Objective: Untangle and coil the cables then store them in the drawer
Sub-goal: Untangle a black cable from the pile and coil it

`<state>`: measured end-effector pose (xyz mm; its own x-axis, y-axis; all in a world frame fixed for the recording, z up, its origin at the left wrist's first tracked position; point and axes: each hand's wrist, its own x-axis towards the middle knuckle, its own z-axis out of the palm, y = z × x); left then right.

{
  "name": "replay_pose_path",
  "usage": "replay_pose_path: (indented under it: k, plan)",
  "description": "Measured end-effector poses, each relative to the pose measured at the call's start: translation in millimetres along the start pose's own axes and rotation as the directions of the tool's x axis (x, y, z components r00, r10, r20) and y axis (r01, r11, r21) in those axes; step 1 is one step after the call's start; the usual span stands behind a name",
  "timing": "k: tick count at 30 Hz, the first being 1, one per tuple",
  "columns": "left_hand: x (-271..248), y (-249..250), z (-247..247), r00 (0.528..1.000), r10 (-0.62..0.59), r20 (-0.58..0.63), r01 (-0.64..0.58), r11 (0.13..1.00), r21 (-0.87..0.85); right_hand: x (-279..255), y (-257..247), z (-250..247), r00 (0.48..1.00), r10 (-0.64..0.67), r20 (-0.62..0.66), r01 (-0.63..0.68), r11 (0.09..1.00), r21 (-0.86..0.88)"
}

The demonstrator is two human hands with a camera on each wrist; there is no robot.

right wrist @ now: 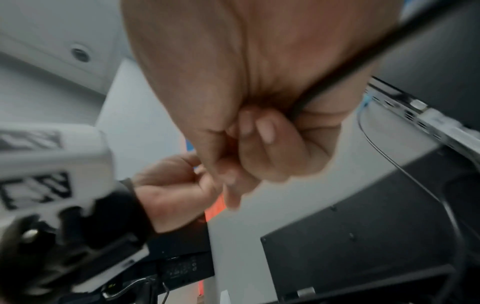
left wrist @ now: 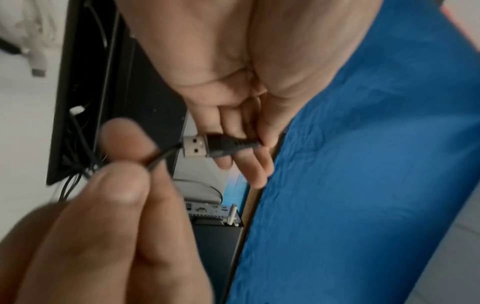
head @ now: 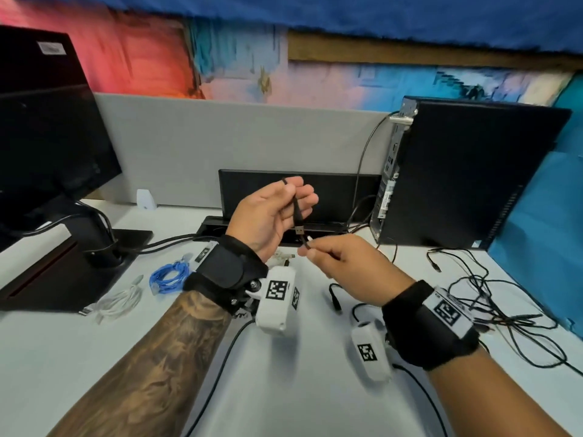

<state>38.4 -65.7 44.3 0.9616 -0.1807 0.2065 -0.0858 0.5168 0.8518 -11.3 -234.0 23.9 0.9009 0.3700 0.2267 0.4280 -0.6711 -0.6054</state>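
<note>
My left hand point(head: 280, 209) is raised above the desk, palm towards me, fingers curled round a black USB cable point(head: 297, 212). The cable loops over the index finger, and its metal USB plug point(head: 299, 230) hangs below the fingers. In the left wrist view the plug point(left wrist: 200, 149) pokes out from the left hand point(left wrist: 233, 123). My right hand point(head: 318, 252) pinches the thin cable point(left wrist: 161, 157) just below the plug, between thumb and forefinger. In the right wrist view the right hand point(right wrist: 259, 144) is fisted, and a black cable point(right wrist: 337, 72) runs across its palm.
A blue coiled cable point(head: 168, 277) and a white coiled cable point(head: 116, 302) lie on the white desk point(head: 94, 357) at the left. A tangle of black cables point(head: 492, 298) spreads at the right. A monitor point(head: 47, 137) stands left, a PC tower point(head: 457, 178) right.
</note>
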Motion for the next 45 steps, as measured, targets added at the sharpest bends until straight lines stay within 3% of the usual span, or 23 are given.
replay_pose_path:
  k: [2,5,7,11,16,20,23,26,28,33,38,41,45]
  plan:
    - [4.9,-2.4,-4.6,0.992,0.102,-0.068,-0.093,0.987,0.128,-2.3,-7.7,-1.0,0.999,-0.01,0.041,0.014,0.996,-0.086]
    - [11.1,-4.0,-5.1,0.976,0.206,-0.067,-0.188,0.959,0.211,-4.3,-25.0,-8.7,0.998,-0.043,0.046,0.045,0.998,-0.042]
    - [15.1,-1.4,-1.4,0.976,0.206,-0.066,-0.199,0.975,0.1,-1.6,-33.4,-15.1,0.996,-0.072,0.053,0.073,0.997,-0.002]
    - [26.8,9.9,-0.4,0.991,0.094,-0.091,-0.118,0.944,-0.308,8.5,-35.3,-23.7,0.99,-0.081,0.118,0.077,0.996,0.043]
    - [33.9,2.8,-13.4,0.989,0.028,-0.144,-0.081,0.925,-0.371,19.3,-22.2,-20.3,0.983,0.024,0.18,-0.028,0.999,0.018]
    - [30.3,-10.0,-19.6,0.991,0.043,-0.127,-0.072,0.969,-0.235,20.0,-19.8,-20.0,0.987,0.028,0.158,-0.034,0.999,0.035]
    - [22.6,-21.2,-23.2,0.992,0.109,-0.066,-0.105,0.992,0.064,18.6,-17.5,-27.7,0.996,0.025,0.082,-0.03,0.998,0.06]
    - [14.9,-32.4,-19.7,0.99,0.131,0.048,-0.139,0.895,0.423,16.8,-17.3,-37.1,0.999,0.003,-0.033,0.001,0.99,0.14]
    - [11.2,-34.5,-14.5,0.988,0.065,0.14,-0.129,0.849,0.513,15.6,-16.9,-42.8,0.991,-0.007,-0.135,0.03,0.985,0.169]
    - [1.9,-28.3,2.2,0.935,-0.189,0.299,0.054,0.912,0.406,17.4,-2.5,-49.6,0.907,-0.03,-0.42,0.052,0.998,0.039]
    - [-1.3,-14.9,9.6,0.933,-0.144,0.329,0.076,0.974,0.212,28.5,5.7,-41.8,0.816,-0.013,-0.577,0.077,0.993,0.087]
    - [0.8,-4.3,5.9,0.943,-0.084,0.321,0.075,0.996,0.04,34.9,8.6,-27.9,0.868,0.009,-0.497,0.057,0.991,0.117]
    - [11.8,-1.2,-2.3,0.999,-0.02,0.043,0.029,0.974,-0.226,37.1,3.8,-3.1,0.985,0.016,-0.173,0.0,0.996,0.092]
